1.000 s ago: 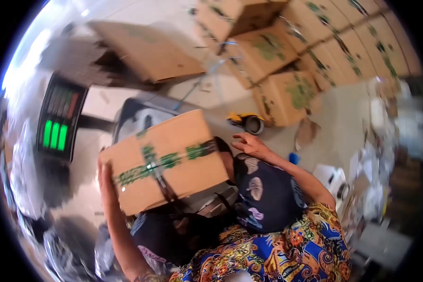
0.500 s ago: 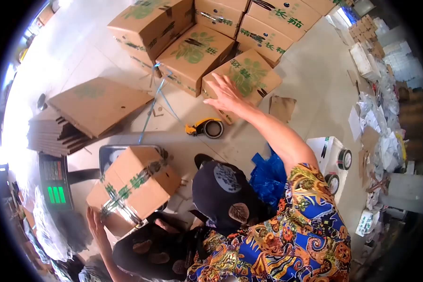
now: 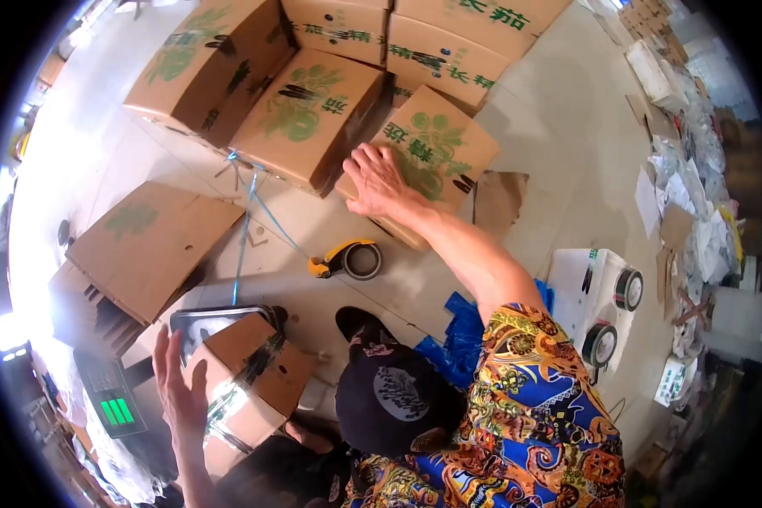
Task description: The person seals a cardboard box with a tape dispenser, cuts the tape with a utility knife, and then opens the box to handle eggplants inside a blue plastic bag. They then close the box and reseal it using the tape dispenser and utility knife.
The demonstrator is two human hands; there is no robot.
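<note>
My right hand [image 3: 383,180] lies on the near left edge of a closed cardboard box [image 3: 453,140] with green print, its fingers bent over that edge. My left hand [image 3: 182,398] is raised with fingers apart, beside a taped cardboard box [image 3: 288,377]; it holds nothing. That box sits tilted on the dark platform of a scale [image 3: 196,322], whose display [image 3: 117,412] glows green. A yellow tape dispenser [image 3: 330,258] lies on the floor between the two boxes. A dark cap [image 3: 398,394] and a patterned sleeve [image 3: 542,389] fill the lower middle.
More printed boxes [image 3: 309,110] stand stacked at the top. Flattened cardboard [image 3: 152,241] is piled at the left. Blue string [image 3: 245,224] runs across the floor. Blue plastic [image 3: 461,339] and a white container [image 3: 576,284] with tape rolls lie at the right, near clutter along the wall.
My right hand has gone from spread fingers to bent ones over the box edge. My left hand has risen and opened beside the box on the scale. The whole view has shifted.
</note>
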